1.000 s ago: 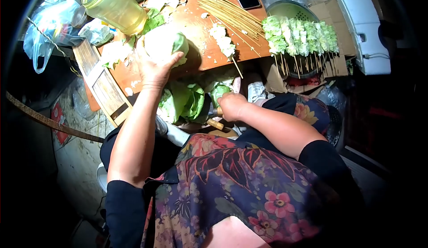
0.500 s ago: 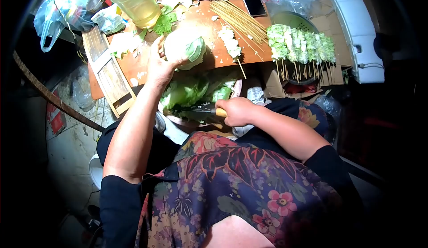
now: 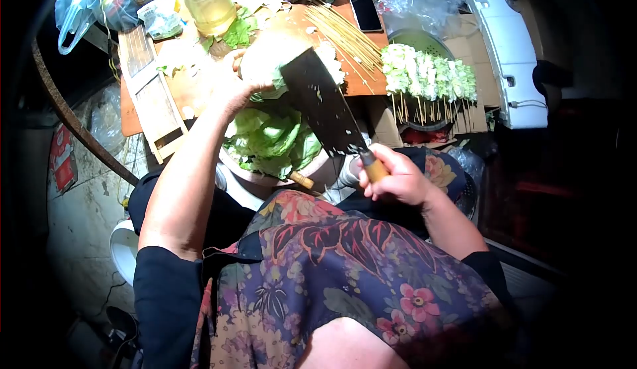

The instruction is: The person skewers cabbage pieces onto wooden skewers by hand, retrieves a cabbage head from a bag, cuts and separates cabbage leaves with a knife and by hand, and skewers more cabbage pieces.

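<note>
My left hand [image 3: 232, 89] is wrapped round a pale green cabbage head [image 3: 267, 61] above the near edge of the wooden board. In my right hand [image 3: 400, 178] is a cleaver [image 3: 320, 100], gripped by its wooden handle. Its broad dark blade is raised and tilted towards the cabbage, covering part of that side; whether the two touch I cannot tell. Small pale bits cling to the blade. Below the cabbage, loose green leaves [image 3: 273, 140] fill a basin [image 3: 250, 178] between my knees. A short wooden handle [image 3: 302, 180] pokes out at the basin's near rim.
Bamboo skewers [image 3: 344, 34] lie on the board [image 3: 371, 85] beside a phone [image 3: 365, 9]. Skewered cabbage pieces [image 3: 428, 70] rest across a green colander [image 3: 424, 41] at right. A jug of yellowish liquid [image 3: 207, 4] stands at the back; a wooden slicer [image 3: 156, 100] leans at left.
My right hand has lifted the cleaver from down in the basin to beside the cabbage. The left hand still holds the cabbage. The whole view has shifted slightly.
</note>
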The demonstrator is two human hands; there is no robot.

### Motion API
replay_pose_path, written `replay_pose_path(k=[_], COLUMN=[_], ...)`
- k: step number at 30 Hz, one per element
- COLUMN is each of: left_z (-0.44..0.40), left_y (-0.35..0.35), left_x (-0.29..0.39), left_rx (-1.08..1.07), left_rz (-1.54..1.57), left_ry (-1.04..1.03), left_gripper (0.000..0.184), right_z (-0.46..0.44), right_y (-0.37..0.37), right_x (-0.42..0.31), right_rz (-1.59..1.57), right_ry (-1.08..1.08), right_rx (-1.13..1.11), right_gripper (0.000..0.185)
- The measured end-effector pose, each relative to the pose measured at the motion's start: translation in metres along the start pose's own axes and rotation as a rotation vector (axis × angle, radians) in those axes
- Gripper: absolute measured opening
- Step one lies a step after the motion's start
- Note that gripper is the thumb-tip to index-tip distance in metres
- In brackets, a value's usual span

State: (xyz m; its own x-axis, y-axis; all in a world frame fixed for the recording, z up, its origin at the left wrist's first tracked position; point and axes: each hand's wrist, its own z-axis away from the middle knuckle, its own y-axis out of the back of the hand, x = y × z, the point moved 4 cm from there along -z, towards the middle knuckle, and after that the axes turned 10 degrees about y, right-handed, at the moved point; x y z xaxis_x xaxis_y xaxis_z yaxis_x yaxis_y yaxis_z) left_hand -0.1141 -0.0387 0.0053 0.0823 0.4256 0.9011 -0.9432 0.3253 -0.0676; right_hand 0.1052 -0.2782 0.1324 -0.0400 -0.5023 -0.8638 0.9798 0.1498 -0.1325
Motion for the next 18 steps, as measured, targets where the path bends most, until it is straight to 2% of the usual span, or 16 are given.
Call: replay_pose_path(k=[2, 4, 6, 7, 10, 15, 17, 18], left_z=[-0.013, -0.018, -0.015, -0.008, 0.002, 0.004, 0.007, 0.008], left_y=[0.006, 0.009, 0.011, 0.008, 0.005, 0.002, 0.001, 0.000], left_x=[-0.010, -0.015, -0.012, -0.004, 0.008, 0.010, 0.013, 0.013], left_rx=[0.123, 0.143, 0.171, 0.195, 0.210, 0.220, 0.249, 0.248], left_rz=[-0.383, -0.450, -0.515, -0.572, -0.626, -0.644, -0.706, -0.704], left_ry=[-0.116, -0.165, -0.207, -0.205, -0.197, -0.206, -0.216, -0.215], left_gripper=[0.091, 0.091, 0.091, 0.091, 0.090, 0.087, 0.087, 0.087], right_z=[-0.016, -0.035, -0.050, -0.052, -0.064, -0.069, -0.073, -0.075], right_y=[-0.007, -0.017, -0.023, -0.032, -0.041, -0.053, -0.052, -0.053], right_x=[0.008, 0.015, 0.017, 0.001, -0.006, -0.017, -0.011, -0.011], right_rz=[0.129, 0.328, 0.421, 0.634, 0.692, 1.005, 0.955, 0.956], right_ry=[0.128, 0.322, 0.366, 0.455, 0.458, 0.597, 0.382, 0.380], right_rx=[0.106, 0.265, 0.312, 0.359, 0.360, 0.239, 0.288, 0.288], right_gripper=[0.040, 0.028, 0.024, 0.021, 0.021, 0.026, 0.033, 0.033])
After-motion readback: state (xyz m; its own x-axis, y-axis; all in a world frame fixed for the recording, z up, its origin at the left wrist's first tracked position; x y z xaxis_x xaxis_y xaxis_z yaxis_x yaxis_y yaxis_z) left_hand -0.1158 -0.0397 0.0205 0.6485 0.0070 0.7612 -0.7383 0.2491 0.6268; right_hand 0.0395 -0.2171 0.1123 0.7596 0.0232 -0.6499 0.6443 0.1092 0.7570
